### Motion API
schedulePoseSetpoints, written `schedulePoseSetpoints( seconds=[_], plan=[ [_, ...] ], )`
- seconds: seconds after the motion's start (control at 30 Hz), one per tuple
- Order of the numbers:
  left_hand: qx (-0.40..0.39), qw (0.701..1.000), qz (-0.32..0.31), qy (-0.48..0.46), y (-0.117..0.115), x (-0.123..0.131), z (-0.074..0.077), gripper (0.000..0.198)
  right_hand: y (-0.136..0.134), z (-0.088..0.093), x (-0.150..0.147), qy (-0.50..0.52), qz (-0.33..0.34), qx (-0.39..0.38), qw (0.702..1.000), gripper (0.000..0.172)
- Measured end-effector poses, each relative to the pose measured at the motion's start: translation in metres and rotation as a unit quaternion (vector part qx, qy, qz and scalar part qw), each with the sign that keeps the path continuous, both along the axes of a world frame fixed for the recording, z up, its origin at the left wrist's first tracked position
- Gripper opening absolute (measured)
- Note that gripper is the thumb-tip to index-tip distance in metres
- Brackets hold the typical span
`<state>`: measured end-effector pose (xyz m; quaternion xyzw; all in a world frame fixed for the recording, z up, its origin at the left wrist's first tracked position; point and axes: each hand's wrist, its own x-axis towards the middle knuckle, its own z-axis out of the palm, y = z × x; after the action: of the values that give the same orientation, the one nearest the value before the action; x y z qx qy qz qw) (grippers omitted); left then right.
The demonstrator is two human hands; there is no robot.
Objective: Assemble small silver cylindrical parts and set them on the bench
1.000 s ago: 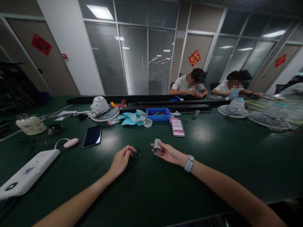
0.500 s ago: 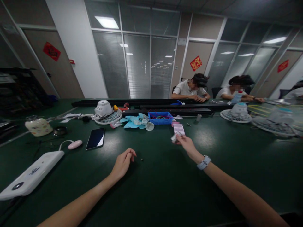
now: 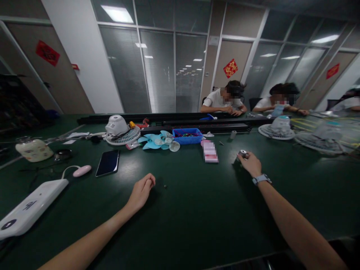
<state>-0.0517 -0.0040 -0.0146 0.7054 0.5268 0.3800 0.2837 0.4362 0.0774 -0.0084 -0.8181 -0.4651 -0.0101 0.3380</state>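
My left hand (image 3: pixel 142 190) rests on the green table with its fingers loosely curled together; nothing shows in them. Just right of its fingertips lies a tiny dark round piece (image 3: pixel 165 186), too small to name. Farther right, my right hand (image 3: pixel 251 164), with a grey watch band on the wrist, grips a small silver metal part with a round end (image 3: pixel 243 153), which looks like a small motor. The fingers hide part of it. A pink and white notepad-like item (image 3: pixel 210 151), partly blurred out, lies to the left of this hand.
Across the middle are a white fan body (image 3: pixel 116 125), blue fan blades (image 3: pixel 153 141), a blue bin (image 3: pixel 188 139) of small parts and black rails. On the left are a phone (image 3: pixel 108 163), a white power strip-like device (image 3: pixel 33 206) and a jar (image 3: pixel 34 150). Co-workers sit opposite.
My right hand has moved right, away from the pink item, and the silver part now shows in its fingers. The left hand keeps its place on the table. The view has shifted slightly.
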Motion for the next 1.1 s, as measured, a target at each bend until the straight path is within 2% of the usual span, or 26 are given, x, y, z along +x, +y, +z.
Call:
schedulePoseSetpoints(
  seconds=[0.07, 0.13, 0.17, 0.23, 0.27, 0.33, 0.4, 0.43, 0.53, 0.67, 0.87, 0.97, 1.03, 1.1],
  plan=[
    [0.000, 1.000, 0.002, 0.002, 0.000, 0.000, 0.000, 0.024, -0.004, 0.009, -0.019, -0.052, -0.005, 0.071, 0.996, 0.068],
    [0.003, 1.000, 0.008, 0.006, 0.000, -0.001, 0.000, 0.025, -0.015, 0.020, -0.054, -0.116, 0.042, 0.155, 0.980, 0.071],
    [0.006, 1.000, 0.011, 0.006, 0.000, -0.001, 0.000, 0.025, -0.023, 0.024, -0.078, -0.138, 0.093, 0.183, 0.969, 0.068],
    [0.013, 1.000, 0.018, 0.004, 0.000, -0.002, -0.001, 0.025, -0.043, 0.029, -0.131, -0.150, 0.269, 0.160, 0.938, 0.059],
    [0.016, 1.000, 0.021, 0.002, 0.000, -0.002, -0.001, 0.024, -0.055, 0.029, -0.157, -0.148, 0.368, 0.126, 0.909, 0.056],
    [0.022, 0.999, 0.024, -0.002, 0.000, -0.001, -0.001, 0.024, -0.077, 0.026, -0.205, -0.142, 0.540, 0.044, 0.829, 0.055],
    [0.027, 0.999, 0.023, -0.005, -0.001, -0.001, -0.001, 0.024, -0.094, 0.022, -0.239, -0.128, 0.631, -0.002, 0.765, 0.055],
    [0.028, 0.999, 0.022, -0.006, -0.001, 0.000, 0.000, 0.024, -0.100, 0.019, -0.251, -0.122, 0.654, -0.012, 0.747, 0.054],
    [0.031, 0.999, 0.021, -0.009, -0.002, 0.001, 0.001, 0.023, -0.102, 0.015, -0.271, -0.118, 0.667, -0.013, 0.736, 0.047],
    [0.024, 1.000, 0.019, 0.000, -0.001, 0.001, -0.001, 0.023, -0.088, 0.012, -0.279, -0.145, 0.644, -0.003, 0.751, 0.034],
    [0.014, 1.000, 0.016, 0.003, -0.001, 0.001, -0.001, 0.024, -0.076, 0.007, -0.282, -0.170, 0.624, 0.051, 0.761, 0.029],
    [0.002, 1.000, 0.017, 0.001, -0.002, 0.002, 0.001, 0.025, -0.068, 0.022, -0.255, -0.184, 0.590, 0.117, 0.777, 0.029],
    [-0.005, 1.000, 0.017, 0.001, -0.003, 0.002, 0.002, 0.025, -0.057, 0.038, -0.217, -0.189, 0.520, 0.162, 0.817, 0.027],
    [-0.007, 1.000, 0.014, 0.004, -0.003, 0.001, 0.003, 0.026, -0.044, 0.052, -0.167, -0.195, 0.401, 0.199, 0.873, 0.026]
  ],
)
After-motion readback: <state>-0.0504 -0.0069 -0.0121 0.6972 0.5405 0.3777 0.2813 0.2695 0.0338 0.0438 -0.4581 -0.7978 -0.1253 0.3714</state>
